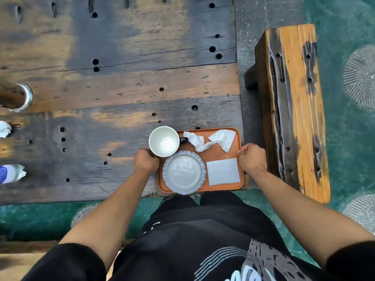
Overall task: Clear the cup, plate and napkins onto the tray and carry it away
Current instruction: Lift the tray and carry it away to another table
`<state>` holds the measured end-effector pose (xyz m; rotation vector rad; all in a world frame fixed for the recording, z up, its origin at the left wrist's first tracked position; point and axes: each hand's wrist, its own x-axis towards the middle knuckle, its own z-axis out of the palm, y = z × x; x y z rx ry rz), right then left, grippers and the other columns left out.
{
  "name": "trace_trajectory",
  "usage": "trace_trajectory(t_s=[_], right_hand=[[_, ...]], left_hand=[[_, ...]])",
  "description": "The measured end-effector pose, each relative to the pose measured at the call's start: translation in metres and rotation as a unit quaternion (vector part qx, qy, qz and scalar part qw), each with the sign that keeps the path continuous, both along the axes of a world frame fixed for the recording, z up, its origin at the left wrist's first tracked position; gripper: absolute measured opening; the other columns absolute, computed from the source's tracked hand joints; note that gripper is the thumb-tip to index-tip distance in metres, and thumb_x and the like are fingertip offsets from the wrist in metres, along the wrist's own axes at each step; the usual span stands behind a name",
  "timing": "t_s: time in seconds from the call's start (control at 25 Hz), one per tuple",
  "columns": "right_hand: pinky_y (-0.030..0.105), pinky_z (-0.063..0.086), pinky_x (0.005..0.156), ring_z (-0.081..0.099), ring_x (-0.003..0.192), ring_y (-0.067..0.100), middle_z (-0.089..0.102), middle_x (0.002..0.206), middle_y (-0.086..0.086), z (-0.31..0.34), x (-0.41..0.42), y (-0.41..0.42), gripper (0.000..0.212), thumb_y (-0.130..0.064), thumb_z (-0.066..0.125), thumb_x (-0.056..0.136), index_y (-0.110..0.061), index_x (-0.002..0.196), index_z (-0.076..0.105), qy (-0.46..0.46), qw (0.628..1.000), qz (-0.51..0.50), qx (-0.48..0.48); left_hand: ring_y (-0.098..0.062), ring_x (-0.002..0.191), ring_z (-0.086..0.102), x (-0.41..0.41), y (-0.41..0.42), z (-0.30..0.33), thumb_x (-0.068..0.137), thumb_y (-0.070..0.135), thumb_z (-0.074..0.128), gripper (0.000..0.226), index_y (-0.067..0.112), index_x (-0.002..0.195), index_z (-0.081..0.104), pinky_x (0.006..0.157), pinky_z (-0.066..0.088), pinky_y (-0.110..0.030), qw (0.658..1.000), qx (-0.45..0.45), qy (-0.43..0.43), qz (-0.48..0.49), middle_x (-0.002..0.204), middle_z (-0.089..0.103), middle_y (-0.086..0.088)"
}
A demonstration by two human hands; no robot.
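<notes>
Nearest the camera, the person's two bare forearms extend forward from black sleeves over black patterned clothing. The left hand (pixel 146 161) is closed on the left edge of the orange tray (pixel 213 154), and the right hand (pixel 252 158) is closed on the right edge, fingers curled over the rim. The tray lies at the near right corner of the dark, weathered wooden table (pixel 121 88); whether it is resting on the surface or lifted clear cannot be determined. On the tray, the near left position holds the plate (pixel 184 172), pale with a fluted blue-grey rim, its near edge overhanging the tray rim. Just beside it on the right lies a flat folded napkin (pixel 223 171). At the far left corner stands the white cup (pixel 164 141), upright and apparently empty, its rim extending past the tray's left edge and just beyond the left hand. A small dark object (pixel 183 140) sits beside the cup; its identity cannot be determined. Across the far side of the tray lie crumpled napkins (pixel 211 140). To the right of the table stands a wooden bench (pixel 292 110) on green flooring. At the table's far left edge are a plastic bottle (pixel 11 173), a crumpled white wad (pixel 4 129) and a metal-rimmed container (pixel 18 97).
</notes>
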<state>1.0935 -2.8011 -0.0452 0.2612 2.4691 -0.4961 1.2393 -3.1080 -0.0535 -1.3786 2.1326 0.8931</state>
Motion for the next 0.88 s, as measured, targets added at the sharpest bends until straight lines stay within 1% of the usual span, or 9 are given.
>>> trace_trajectory(t_s=[0.12,0.2,0.32,0.44,0.56,0.64,0.72,0.8,0.88], right_hand=[[0.043,0.061,0.082,0.071,0.089,0.032,0.075,0.097,0.012,-0.004,-0.001,0.000,0.014,-0.025,0.067,0.095,-0.012,0.096,0.072,-0.004,1.000,-0.001,0.007],[0.043,0.061,0.083,0.071,0.089,0.033,0.075,0.097,0.012,-0.006,-0.001,0.001,0.015,-0.026,0.067,0.095,-0.013,0.097,0.072,-0.004,1.000,-0.002,0.010],[0.044,0.062,0.084,0.072,0.090,0.032,0.075,0.098,0.011,-0.010,0.001,0.001,0.016,-0.028,0.067,0.095,-0.014,0.099,0.073,-0.004,1.000,-0.006,0.014],[0.044,0.062,0.084,0.072,0.090,0.032,0.075,0.098,0.011,-0.012,0.001,0.001,0.016,-0.028,0.066,0.096,-0.014,0.098,0.072,-0.003,1.000,-0.010,0.012],[0.046,0.062,0.083,0.072,0.090,0.033,0.074,0.097,0.012,-0.013,0.002,0.003,0.015,-0.028,0.065,0.096,-0.014,0.097,0.072,-0.005,1.000,-0.003,0.013],[0.048,0.062,0.083,0.072,0.090,0.033,0.074,0.098,0.012,-0.014,0.005,0.005,0.015,-0.027,0.063,0.096,-0.015,0.099,0.071,-0.002,1.000,0.008,0.011],[0.048,0.062,0.084,0.071,0.093,0.033,0.073,0.104,0.011,-0.013,0.011,0.008,0.017,-0.025,0.063,0.095,-0.014,0.105,0.070,0.010,1.000,0.025,0.011],[0.048,0.060,0.089,0.069,0.101,0.032,0.067,0.115,0.010,-0.013,0.020,0.014,0.025,-0.026,0.064,0.095,-0.014,0.117,0.066,0.017,0.999,0.033,-0.003],[0.048,0.057,0.096,0.064,0.111,0.030,0.058,0.127,0.007,-0.012,0.031,0.019,0.037,-0.030,0.062,0.096,-0.017,0.131,0.059,0.012,0.999,0.041,-0.021]], left_hand=[[-0.036,0.089,0.068,0.001,0.001,-0.001,0.082,0.004,0.073,0.006,0.009,0.079,0.071,0.072,0.055,-0.040,1.000,0.003,0.003,0.008,0.090,0.075,-0.019],[-0.035,0.087,0.066,0.001,0.003,-0.002,0.083,0.005,0.073,0.006,0.008,0.079,0.070,0.070,0.051,-0.037,1.000,0.002,0.003,0.012,0.091,0.075,-0.018],[-0.037,0.089,0.068,0.002,0.003,-0.003,0.083,0.006,0.073,0.007,0.008,0.077,0.069,0.070,0.049,-0.036,1.000,-0.005,0.005,0.010,0.090,0.075,-0.019],[-0.039,0.087,0.068,0.003,0.005,-0.003,0.086,0.010,0.070,0.014,0.010,0.073,0.065,0.070,0.052,-0.038,1.000,-0.016,0.005,-0.005,0.088,0.075,-0.021],[-0.039,0.084,0.067,0.006,0.006,-0.003,0.088,0.011,0.067,0.015,0.010,0.073,0.064,0.070,0.054,-0.040,1.000,-0.025,0.008,-0.010,0.086,0.074,-0.021],[-0.037,0.082,0.065,0.008,0.008,-0.002,0.090,0.011,0.064,0.017,0.009,0.073,0.064,0.067,0.049,-0.038,1.000,-0.020,0.007,-0.016,0.080,0.070,-0.019],[-0.039,0.081,0.066,0.011,0.010,0.000,0.094,0.015,0.060,0.025,0.007,0.071,0.062,0.065,0.043,-0.035,1.000,-0.014,0.008,-0.025,0.073,0.065,-0.015],[-0.040,0.084,0.067,0.018,0.013,0.003,0.097,0.020,0.057,0.028,0.006,0.073,0.063,0.065,0.042,-0.033,0.999,-0.006,0.008,-0.032,0.073,0.065,-0.014],[-0.039,0.091,0.066,0.027,0.015,0.007,0.097,0.023,0.056,0.023,0.004,0.093,0.068,0.070,0.047,-0.035,0.999,0.002,0.011,-0.033,0.088,0.070,-0.015]])
